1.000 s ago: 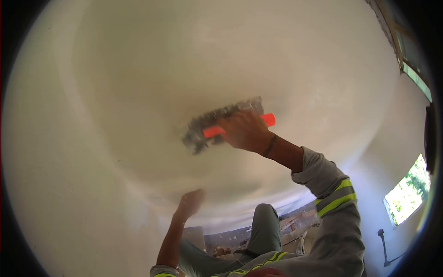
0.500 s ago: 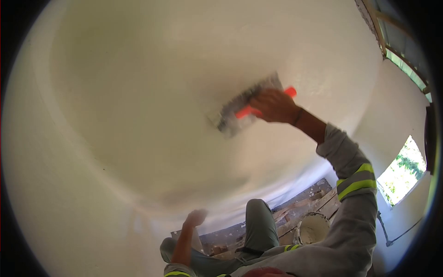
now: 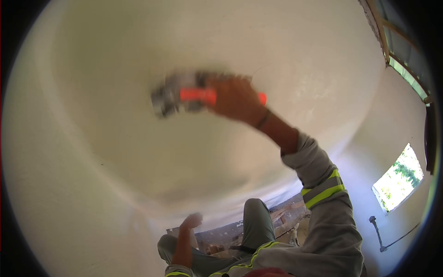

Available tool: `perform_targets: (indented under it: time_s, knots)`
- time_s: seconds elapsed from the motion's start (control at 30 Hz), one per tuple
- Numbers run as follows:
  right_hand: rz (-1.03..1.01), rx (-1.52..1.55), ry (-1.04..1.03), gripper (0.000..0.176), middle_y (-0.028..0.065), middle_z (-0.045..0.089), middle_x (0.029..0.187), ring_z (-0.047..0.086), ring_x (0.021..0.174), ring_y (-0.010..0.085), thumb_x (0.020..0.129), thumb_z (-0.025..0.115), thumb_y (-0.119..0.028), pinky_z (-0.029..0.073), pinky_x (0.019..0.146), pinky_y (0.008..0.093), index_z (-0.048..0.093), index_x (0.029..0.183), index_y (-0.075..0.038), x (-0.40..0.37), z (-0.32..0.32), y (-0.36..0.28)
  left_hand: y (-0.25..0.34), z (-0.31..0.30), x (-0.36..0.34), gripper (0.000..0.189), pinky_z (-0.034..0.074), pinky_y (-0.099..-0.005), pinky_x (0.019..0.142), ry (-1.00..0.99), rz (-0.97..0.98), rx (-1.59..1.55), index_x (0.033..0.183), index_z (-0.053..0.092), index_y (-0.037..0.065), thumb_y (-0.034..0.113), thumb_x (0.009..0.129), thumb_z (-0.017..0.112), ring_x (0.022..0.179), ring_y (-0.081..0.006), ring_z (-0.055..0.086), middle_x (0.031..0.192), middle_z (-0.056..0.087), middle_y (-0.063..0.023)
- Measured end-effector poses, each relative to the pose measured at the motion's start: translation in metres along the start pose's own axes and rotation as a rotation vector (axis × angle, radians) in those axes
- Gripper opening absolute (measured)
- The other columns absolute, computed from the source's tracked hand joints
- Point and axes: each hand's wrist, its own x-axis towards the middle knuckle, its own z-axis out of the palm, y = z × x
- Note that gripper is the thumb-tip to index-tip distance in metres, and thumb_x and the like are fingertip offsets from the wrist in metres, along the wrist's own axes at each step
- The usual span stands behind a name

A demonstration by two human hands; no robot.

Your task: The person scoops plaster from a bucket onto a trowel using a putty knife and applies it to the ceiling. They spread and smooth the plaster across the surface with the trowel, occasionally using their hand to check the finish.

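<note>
Right grip [image 3: 236, 99], closed around the red handle [image 3: 197, 95] of a wide-bladed trowel; the blade [image 3: 164, 99] lies beyond my knuckles and juts out to the left of them, against or just off the pale wall [image 3: 184, 147]. For an even pass, I judge that I should tilt the blade slightly, press equally along its whole edge, and move from the shoulder with the wrist firm, easing off towards the end of each stroke so that no ridge forms. Left grip [image 3: 192, 220], well below the right one and apart from the trowel; I cannot tell whether its fingers are spread or curled. Motion blur softens the blade's outline and the grey matter on it; contact with the wall is unclear. My right fingers hide the handle's middle. Below the right grip, the sleeve [image 3: 323, 189] partly covers a pale, rounded object.
</note>
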Motion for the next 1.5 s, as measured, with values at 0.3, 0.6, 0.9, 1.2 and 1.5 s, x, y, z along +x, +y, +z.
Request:
perform_targets:
  time_s: [0.3, 0.6, 0.9, 1.2, 1.5]
  knots:
    - [-0.450, -0.199, 0.146, 0.027, 0.0045, 0.066, 0.086, 0.065, 0.075, 0.0250, 0.079, 0.072, -0.030, 0.052, 0.063, 0.0398, 0.064, 0.101, -0.015, -0.022, -0.070, 0.133, -0.026, 0.008, -0.004, 0.027, 0.054, -0.0390, 0.077, -0.052, -0.119, 0.156, 0.096, 0.063, 0.005, 0.029, 0.093, 0.053, 0.095, -0.0236, 0.064, 0.098, 0.066, -0.0088]
    - [-0.246, -0.169, -0.273, 0.027, 0.0036, 0.062, 0.079, 0.064, 0.081, 0.0224, 0.082, 0.067, -0.036, 0.048, 0.073, 0.0392, 0.061, 0.099, -0.016, -0.092, -0.024, 0.128, 0.012, -0.004, 0.002, 0.025, 0.055, -0.0354, 0.071, -0.046, -0.023, 0.105, 0.089, 0.062, 0.000, 0.023, 0.094, 0.052, 0.081, -0.0231, 0.069, 0.094, 0.068, -0.0112]
    - [0.597, 0.753, 0.432, 0.028, -0.0025, 0.050, 0.064, 0.043, 0.052, 0.0076, 0.088, 0.070, -0.032, 0.037, 0.048, 0.0250, 0.067, 0.087, -0.004, -0.015, -0.084, 0.203, -0.001, -0.001, -0.003, 0.021, 0.054, -0.0413, 0.075, -0.067, 0.029, 0.200, 0.090, 0.065, 0.005, 0.024, 0.087, 0.057, 0.084, -0.0262, 0.066, 0.089, 0.065, -0.0120]
    - [0.192, 0.115, -0.196, 0.040, 0.0092, 0.068, 0.092, 0.068, 0.080, 0.0315, 0.079, 0.070, -0.044, 0.053, 0.073, 0.0485, 0.064, 0.101, -0.012, -0.028, 0.007, -0.010, -0.014, 0.005, 0.013, 0.018, 0.056, -0.0368, 0.074, 0.011, 0.001, 0.150, 0.091, 0.065, 0.005, 0.017, 0.092, 0.051, 0.076, -0.0212, 0.068, 0.088, 0.069, -0.0104]
    - [-0.255, -0.206, 0.131, 0.027, 0.0039, 0.063, 0.077, 0.065, 0.075, 0.0242, 0.081, 0.068, -0.036, 0.050, 0.066, 0.0390, 0.062, 0.095, -0.014, -0.024, -0.063, 0.161, -0.042, 0.009, 0.005, 0.022, 0.058, -0.0339, 0.072, -0.031, -0.361, -0.338, 0.110, 0.055, -0.005, 0.010, 0.094, 0.051, 0.087, -0.0222, 0.070, 0.104, 0.067, -0.0140]
